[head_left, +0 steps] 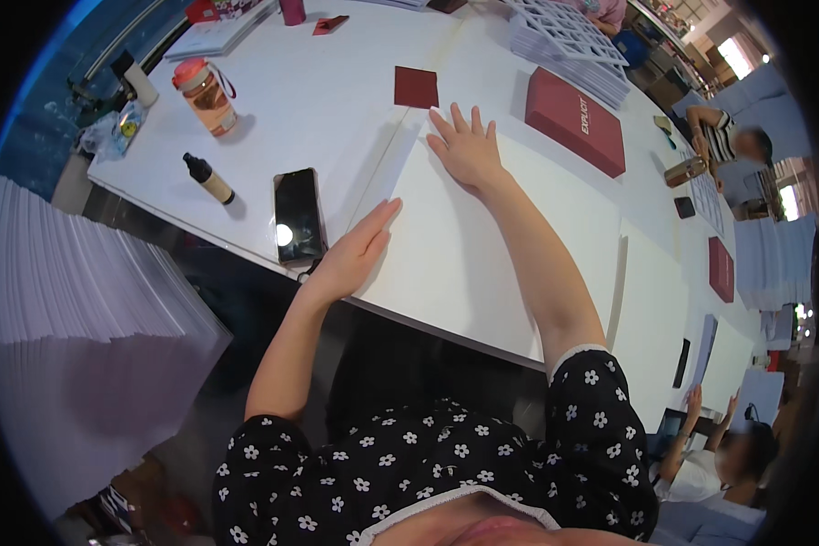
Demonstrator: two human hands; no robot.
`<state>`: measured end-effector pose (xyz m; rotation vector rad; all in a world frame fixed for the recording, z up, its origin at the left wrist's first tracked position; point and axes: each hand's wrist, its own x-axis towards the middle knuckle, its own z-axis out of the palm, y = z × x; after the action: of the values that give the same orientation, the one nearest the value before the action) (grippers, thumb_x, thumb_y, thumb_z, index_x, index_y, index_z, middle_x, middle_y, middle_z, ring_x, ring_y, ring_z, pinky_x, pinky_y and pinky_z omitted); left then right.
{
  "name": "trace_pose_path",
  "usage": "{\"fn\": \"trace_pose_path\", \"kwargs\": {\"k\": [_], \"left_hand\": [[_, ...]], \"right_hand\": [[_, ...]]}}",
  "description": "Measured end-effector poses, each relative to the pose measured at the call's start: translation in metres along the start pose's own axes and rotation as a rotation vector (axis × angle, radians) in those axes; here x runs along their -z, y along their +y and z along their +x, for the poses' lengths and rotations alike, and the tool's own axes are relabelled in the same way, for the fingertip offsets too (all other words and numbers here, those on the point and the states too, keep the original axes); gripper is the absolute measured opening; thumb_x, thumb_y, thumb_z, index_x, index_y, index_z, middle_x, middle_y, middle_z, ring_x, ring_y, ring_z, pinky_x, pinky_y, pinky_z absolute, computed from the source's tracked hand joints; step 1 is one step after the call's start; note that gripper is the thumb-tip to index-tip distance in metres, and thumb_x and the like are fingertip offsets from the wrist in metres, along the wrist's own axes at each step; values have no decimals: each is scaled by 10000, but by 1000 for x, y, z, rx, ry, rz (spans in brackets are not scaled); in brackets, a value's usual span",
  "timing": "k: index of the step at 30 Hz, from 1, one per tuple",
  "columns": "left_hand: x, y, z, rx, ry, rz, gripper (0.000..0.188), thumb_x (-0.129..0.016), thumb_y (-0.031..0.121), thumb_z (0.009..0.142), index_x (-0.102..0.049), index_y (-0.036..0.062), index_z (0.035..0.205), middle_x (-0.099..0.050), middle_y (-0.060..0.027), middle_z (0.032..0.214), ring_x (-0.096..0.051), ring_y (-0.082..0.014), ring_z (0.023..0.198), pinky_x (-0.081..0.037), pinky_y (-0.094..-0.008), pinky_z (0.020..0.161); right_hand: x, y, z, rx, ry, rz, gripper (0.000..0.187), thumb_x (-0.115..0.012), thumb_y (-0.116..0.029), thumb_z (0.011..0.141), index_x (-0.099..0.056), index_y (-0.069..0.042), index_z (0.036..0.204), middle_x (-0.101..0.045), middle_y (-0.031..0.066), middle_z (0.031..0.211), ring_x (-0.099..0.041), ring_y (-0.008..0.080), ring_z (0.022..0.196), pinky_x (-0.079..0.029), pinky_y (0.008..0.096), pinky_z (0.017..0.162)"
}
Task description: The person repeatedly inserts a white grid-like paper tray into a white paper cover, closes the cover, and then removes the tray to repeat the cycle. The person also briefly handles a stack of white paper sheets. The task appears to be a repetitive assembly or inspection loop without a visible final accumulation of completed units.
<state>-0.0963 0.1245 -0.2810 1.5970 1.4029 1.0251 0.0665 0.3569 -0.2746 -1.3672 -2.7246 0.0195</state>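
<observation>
A large white sheet (pixel 464 264) lies flat on the white table in front of me. My right hand (pixel 467 150) rests palm down near its far left corner, with fingers spread. At the sheet's left edge lies my left hand (pixel 350 259), fingers stretched out and close together, with nothing visible in its grasp. Just beyond my right fingertips is a dark red square card (pixel 416 86). A black smartphone (pixel 298 214) lies close to the left of my left hand.
A dark red box (pixel 573 123) sits right of my right hand, before a stack of white cut-out sheets (pixel 573 55). Leftward stand a small black-capped bottle (pixel 209 178) and a drinking bottle (pixel 207 98). A tall paper stack (pixel 82 364) rises at left. Other people work at right.
</observation>
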Motion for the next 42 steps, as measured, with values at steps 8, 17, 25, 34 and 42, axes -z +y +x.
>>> {"fn": "trace_pose_path", "kwargs": {"k": [8, 17, 25, 34, 42], "left_hand": [[-8, -16, 0, 92, 87, -146, 543, -474, 219, 1029, -338, -16, 1500, -422, -229, 1505, -405, -319, 1408, -303, -354, 1153], [-11, -18, -8, 168, 116, -504, 558, -481, 307, 1053, -376, -31, 1485, -465, -162, 1490, -431, -215, 1373, -319, -311, 1128], [-20, 6, -63, 97, 138, -324, 566, -570, 191, 1005, -373, -5, 1498, -439, -152, 1511, -401, -208, 1398, -288, -317, 1147], [-41, -3, -66, 79, 341, -296, 490, -514, 153, 1031, -409, -20, 1477, -448, -122, 1504, -425, -188, 1365, -304, -311, 1137], [-54, -3, -63, 90, 424, -341, 475, -450, 168, 1046, -405, -33, 1474, -419, -151, 1523, -399, -232, 1390, -267, -342, 1157]], "right_hand": [[17, -36, -67, 208, -43, 65, 616, -415, -488, 1011, -319, -203, 1548, -214, 144, 1628, -116, 409, 1505, -84, 588, 1198], [62, -83, -230, 493, -187, 124, 842, -575, -546, 900, -273, -107, 1552, -228, 177, 1611, -139, 418, 1497, -125, 585, 1194], [70, -62, -326, 81, -81, 173, 958, -710, -433, 815, -250, 5, 1532, -259, 221, 1590, -186, 393, 1493, -151, 543, 1203], [46, -7, -427, -364, 281, 18, 716, -765, -224, 809, -458, -10, 1420, -452, 188, 1487, -357, 383, 1425, -252, 540, 1155], [25, 43, -470, -708, 801, 296, 375, -739, -62, 819, -676, -86, 1189, -615, 103, 1263, -561, 291, 1151, -452, 387, 936]]}}
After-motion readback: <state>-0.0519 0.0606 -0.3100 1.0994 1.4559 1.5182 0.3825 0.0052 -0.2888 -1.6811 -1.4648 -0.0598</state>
